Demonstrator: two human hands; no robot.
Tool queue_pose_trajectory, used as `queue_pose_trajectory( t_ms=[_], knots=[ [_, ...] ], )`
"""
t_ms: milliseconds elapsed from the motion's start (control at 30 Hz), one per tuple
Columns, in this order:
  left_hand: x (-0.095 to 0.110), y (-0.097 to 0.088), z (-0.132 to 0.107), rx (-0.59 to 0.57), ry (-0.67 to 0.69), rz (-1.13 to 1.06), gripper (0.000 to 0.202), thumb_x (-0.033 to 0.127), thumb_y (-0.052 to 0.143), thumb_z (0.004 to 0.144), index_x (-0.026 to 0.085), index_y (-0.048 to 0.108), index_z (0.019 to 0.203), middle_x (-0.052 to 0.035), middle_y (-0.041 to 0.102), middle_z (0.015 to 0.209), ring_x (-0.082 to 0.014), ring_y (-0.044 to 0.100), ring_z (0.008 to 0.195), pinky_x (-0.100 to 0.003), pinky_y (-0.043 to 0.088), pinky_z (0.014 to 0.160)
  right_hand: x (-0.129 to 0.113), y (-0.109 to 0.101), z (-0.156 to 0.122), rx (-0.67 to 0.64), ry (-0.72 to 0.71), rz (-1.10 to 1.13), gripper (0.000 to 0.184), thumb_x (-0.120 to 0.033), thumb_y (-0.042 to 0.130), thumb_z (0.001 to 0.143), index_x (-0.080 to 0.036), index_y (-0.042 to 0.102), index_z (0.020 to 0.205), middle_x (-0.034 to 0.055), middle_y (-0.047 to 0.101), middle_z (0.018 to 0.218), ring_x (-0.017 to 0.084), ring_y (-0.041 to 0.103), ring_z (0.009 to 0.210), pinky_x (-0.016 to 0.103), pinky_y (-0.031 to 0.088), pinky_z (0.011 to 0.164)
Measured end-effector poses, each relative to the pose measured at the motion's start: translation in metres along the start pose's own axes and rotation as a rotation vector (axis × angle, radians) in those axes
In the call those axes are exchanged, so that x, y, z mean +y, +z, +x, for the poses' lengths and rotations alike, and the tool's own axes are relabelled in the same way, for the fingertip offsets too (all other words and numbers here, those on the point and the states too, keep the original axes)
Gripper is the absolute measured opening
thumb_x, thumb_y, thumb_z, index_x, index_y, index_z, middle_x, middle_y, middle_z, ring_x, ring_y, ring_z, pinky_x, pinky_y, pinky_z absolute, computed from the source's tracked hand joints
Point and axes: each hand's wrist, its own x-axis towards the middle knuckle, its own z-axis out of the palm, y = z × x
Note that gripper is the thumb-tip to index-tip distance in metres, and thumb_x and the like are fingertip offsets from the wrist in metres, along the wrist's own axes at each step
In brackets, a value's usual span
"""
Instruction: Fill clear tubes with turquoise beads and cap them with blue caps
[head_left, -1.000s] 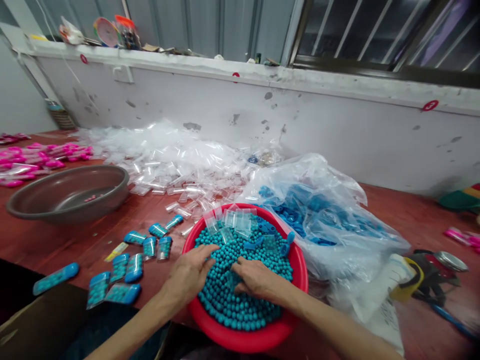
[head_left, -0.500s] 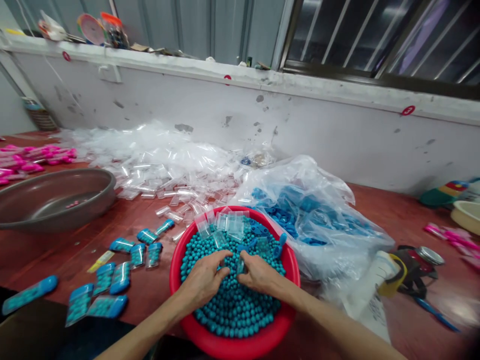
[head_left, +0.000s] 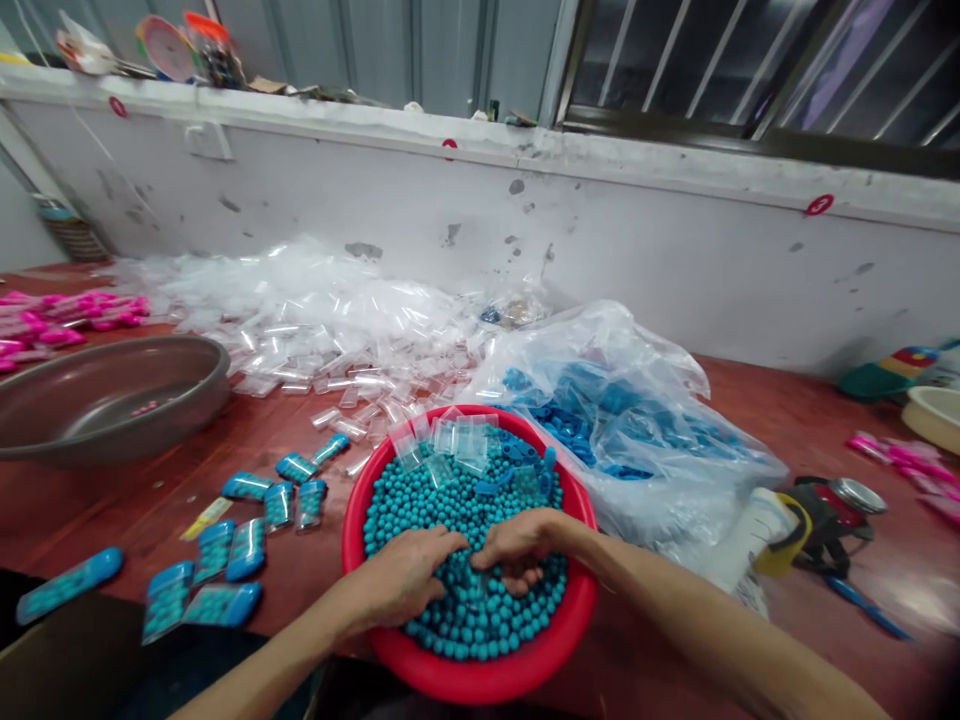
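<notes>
A red basin [head_left: 358, 560] full of round turquoise beads [head_left: 420, 500] stands right in front of me. My left hand [head_left: 409, 575] is low over the beads at the left, its fingers bent toward the middle. Facing it, my right hand [head_left: 517, 550] is turned partly palm up with curled fingers, close to the beads. Something clear shows faintly between the two hands, but its shape is hard to make out. Empty clear plastic cases [head_left: 471, 442] and several blue caps [head_left: 517, 450] lie on the beads at the basin's far side.
Bead-filled cases with blue caps [head_left: 214, 550] lie on the red table at left, near a grey-brown basin [head_left: 217, 375]. Clear cases [head_left: 300, 310] are heaped behind. A plastic bag of blue parts [head_left: 600, 410] sits at right, beside a headlamp [head_left: 832, 515].
Both hands have moved nearer to me over the beads. My right hand has rolled palm up, its fingers curled. The view has shifted slightly.
</notes>
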Motion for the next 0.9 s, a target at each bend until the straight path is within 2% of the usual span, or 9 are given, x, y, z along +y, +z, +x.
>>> queue_pose_trajectory(
  t_ms=[100, 167, 333, 467, 600, 667, 700, 833, 900],
  knots=[
    [-0.005, -0.004, 0.002, 0.041, 0.038, -0.127, 0.053, 0.008, 0.048, 0.062, 0.027, 0.051, 0.112, -0.0018, 0.058, 0.108, -0.0223, 0.05, 0.102, -0.032, 0.034, 0.088, 0.0, -0.005, -0.004, -0.246, 0.08, 0.127, 0.046, -0.047, 0.036, 0.084, -0.014, 0.056, 0.059, 0.0006, 0.054, 0.037, 0.012, 0.045, 0.025, 0.02, 0.035, 0.028],
    [-0.007, -0.005, 0.006, 0.097, 0.058, -0.276, 0.044, 0.011, 0.05, 0.065, 0.026, 0.055, 0.106, 0.0002, 0.06, 0.102, -0.0194, 0.052, 0.097, -0.028, 0.036, 0.085, -0.001, -0.007, -0.007, -0.319, 0.081, 0.216, 0.051, -0.046, 0.02, 0.089, -0.015, 0.054, 0.066, 0.0002, 0.055, 0.038, 0.011, 0.046, 0.026, 0.019, 0.035, 0.028],
    [-0.007, 0.002, 0.016, 0.178, 0.081, -0.717, 0.022, 0.024, 0.054, 0.072, 0.019, 0.058, 0.094, 0.0002, 0.063, 0.085, -0.0158, 0.054, 0.081, -0.025, 0.04, 0.074, 0.002, -0.001, -0.007, -0.384, 0.05, 0.394, 0.063, -0.041, -0.006, 0.09, -0.016, 0.048, 0.072, 0.0001, 0.055, 0.038, 0.012, 0.048, 0.025, 0.02, 0.039, 0.028],
    [0.0, 0.009, 0.016, 0.288, 0.092, -0.798, 0.022, 0.026, 0.056, 0.072, 0.019, 0.056, 0.093, 0.0004, 0.062, 0.081, -0.0147, 0.055, 0.076, -0.025, 0.04, 0.072, 0.005, 0.006, -0.003, -0.427, 0.003, 0.61, 0.071, -0.04, -0.017, 0.087, -0.014, 0.048, 0.072, 0.0035, 0.057, 0.039, 0.015, 0.05, 0.025, 0.022, 0.039, 0.025],
    [0.008, 0.016, 0.013, 0.367, 0.132, -0.823, 0.013, 0.021, 0.05, 0.075, 0.018, 0.054, 0.087, 0.0017, 0.059, 0.075, -0.0127, 0.054, 0.07, -0.025, 0.04, 0.072, 0.001, 0.015, -0.007, -0.384, 0.032, 0.548, 0.074, -0.042, -0.017, 0.086, -0.015, 0.05, 0.073, 0.0017, 0.055, 0.04, 0.014, 0.049, 0.026, 0.022, 0.038, 0.027],
    [0.008, 0.018, 0.013, 0.383, 0.1, -0.817, 0.008, 0.022, 0.05, 0.076, 0.017, 0.053, 0.081, 0.0025, 0.056, 0.071, -0.0116, 0.053, 0.066, -0.024, 0.04, 0.067, -0.002, 0.018, -0.015, -0.259, -0.001, 0.348, 0.07, -0.05, -0.007, 0.086, -0.014, 0.052, 0.074, 0.0016, 0.055, 0.045, 0.013, 0.048, 0.029, 0.022, 0.038, 0.031],
    [0.008, 0.019, 0.014, 0.387, 0.069, -0.825, 0.007, 0.024, 0.05, 0.075, 0.017, 0.051, 0.078, 0.003, 0.054, 0.068, -0.0113, 0.053, 0.065, -0.023, 0.04, 0.063, -0.003, 0.018, -0.019, -0.124, -0.058, 0.198, 0.065, -0.053, 0.003, 0.087, -0.014, 0.053, 0.075, 0.0021, 0.057, 0.05, 0.013, 0.05, 0.033, 0.023, 0.039, 0.035],
    [0.0, 0.021, 0.021, 0.286, -0.076, -1.025, 0.022, 0.033, 0.054, 0.071, 0.018, 0.045, 0.083, 0.0042, 0.052, 0.063, -0.0128, 0.055, 0.058, -0.022, 0.038, 0.049, -0.006, 0.007, -0.031, 0.67, -0.266, -0.539, 0.026, -0.038, 0.042, 0.084, -0.016, 0.056, 0.09, 0.0057, 0.061, 0.085, 0.018, 0.058, 0.076, 0.026, 0.042, 0.065],
    [-0.002, 0.02, 0.024, 0.233, -0.123, -1.164, 0.03, 0.038, 0.056, 0.069, 0.018, 0.043, 0.088, 0.0036, 0.054, 0.064, -0.0133, 0.057, 0.058, -0.021, 0.038, 0.047, -0.006, -0.001, -0.027, 0.846, -0.211, -0.774, 0.023, -0.029, 0.047, 0.082, -0.018, 0.052, 0.101, 0.0076, 0.056, 0.099, 0.02, 0.056, 0.086, 0.027, 0.041, 0.069]
  ],
)
